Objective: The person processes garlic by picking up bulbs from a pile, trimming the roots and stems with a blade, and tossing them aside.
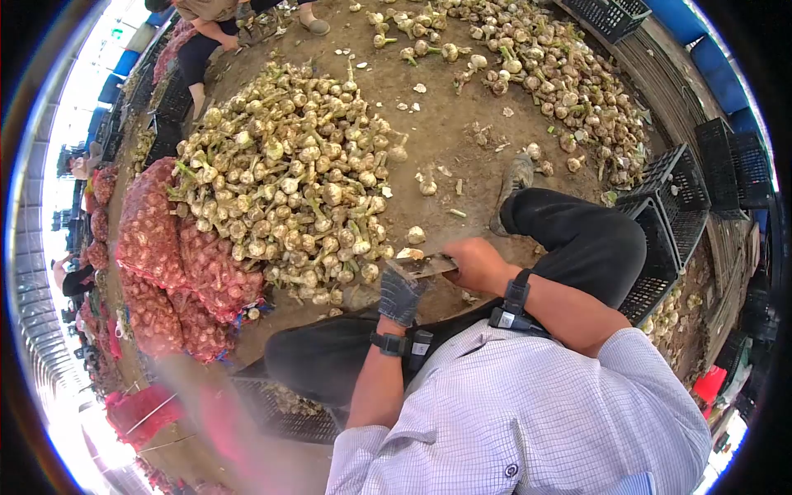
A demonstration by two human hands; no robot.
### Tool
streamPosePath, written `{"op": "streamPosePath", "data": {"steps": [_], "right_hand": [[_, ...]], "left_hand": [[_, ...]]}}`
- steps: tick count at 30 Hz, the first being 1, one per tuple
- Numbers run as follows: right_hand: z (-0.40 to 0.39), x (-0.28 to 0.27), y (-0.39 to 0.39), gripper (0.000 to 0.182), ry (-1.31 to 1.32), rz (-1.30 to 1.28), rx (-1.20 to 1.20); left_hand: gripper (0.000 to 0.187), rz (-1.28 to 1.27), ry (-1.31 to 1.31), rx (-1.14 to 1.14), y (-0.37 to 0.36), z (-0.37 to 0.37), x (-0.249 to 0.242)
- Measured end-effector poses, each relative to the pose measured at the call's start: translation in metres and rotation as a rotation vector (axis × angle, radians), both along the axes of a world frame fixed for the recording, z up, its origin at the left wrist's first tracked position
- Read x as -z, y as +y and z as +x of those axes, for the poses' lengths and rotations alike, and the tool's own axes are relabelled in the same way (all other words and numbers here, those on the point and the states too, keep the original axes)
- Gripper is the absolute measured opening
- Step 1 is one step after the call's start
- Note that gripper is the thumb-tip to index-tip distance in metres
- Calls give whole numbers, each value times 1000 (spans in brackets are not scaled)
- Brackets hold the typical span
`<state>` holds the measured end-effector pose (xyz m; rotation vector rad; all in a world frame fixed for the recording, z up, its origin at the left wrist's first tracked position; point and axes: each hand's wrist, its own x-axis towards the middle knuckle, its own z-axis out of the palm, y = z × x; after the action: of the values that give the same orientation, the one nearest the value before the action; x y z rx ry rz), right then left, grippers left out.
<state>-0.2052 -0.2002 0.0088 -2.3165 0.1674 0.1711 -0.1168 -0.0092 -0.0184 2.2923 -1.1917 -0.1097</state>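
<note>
My left hand (402, 295), in a dark grey glove, is closed with its fingers up against a broad knife blade (419, 266). What it grips is hidden behind the blade; a pale piece of garlic (410, 252) shows just past the metal. My bare right hand (477, 264) is wrapped around the handle end of the knife, the blade pointing left. Both hands are over my lap, between my knees. Beyond them to the left spreads a large heap of garlic bulbs (289, 173) with cut stems. One loose bulb (416, 235) lies on the dirt near the blade.
Red mesh sacks full of garlic (153, 227) lean at the left of the heap. A second garlic pile (561, 74) runs along the upper right. Black plastic crates (672, 198) stand beside my right knee; another crate (289, 412) sits by my left leg. A co-worker (206, 33) sits at upper left.
</note>
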Motion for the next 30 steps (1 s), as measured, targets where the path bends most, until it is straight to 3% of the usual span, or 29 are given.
{"op": "streamPosePath", "data": {"steps": [2,4,7,9,11,13,15,16,18,19,23,25,28,30], "right_hand": [[1,12,-3,32,119,-58,35],[-16,72,-44,32,518,-249,3],[-14,83,-38,29,370,-134,244],[-21,104,-45,36,314,-136,125],[-8,106,-54,40,271,-101,184],[-10,93,-50,43,284,0,413],[-9,92,-49,33,290,1,408],[-10,91,-46,34,300,-22,395],[-12,67,-40,36,303,17,430],[-12,74,-39,37,330,-20,395],[0,74,-29,38,353,-1,342],[6,73,-22,38,368,32,331],[4,74,-18,38,436,20,272],[2,77,-16,38,412,-6,267]], "left_hand": [[33,-114,374,-27,-5,4,-13],[39,-338,727,11,-8,7,-28],[44,-430,734,-70,-74,32,-75],[42,-457,685,-302,-94,26,-83],[40,-495,610,-482,-133,31,-91],[38,-509,546,-630,-172,41,-94],[46,-183,-29,-407,-139,105,48],[53,-124,79,-467,-119,114,57],[67,-250,989,-960,-61,113,70],[75,-252,1219,-1177,-35,115,86],[65,-71,1238,-1511,33,132,238],[61,-27,1214,-1569,45,138,287],[57,393,1139,-1416,44,153,284],[56,458,1114,-1389,55,154,282]]}}
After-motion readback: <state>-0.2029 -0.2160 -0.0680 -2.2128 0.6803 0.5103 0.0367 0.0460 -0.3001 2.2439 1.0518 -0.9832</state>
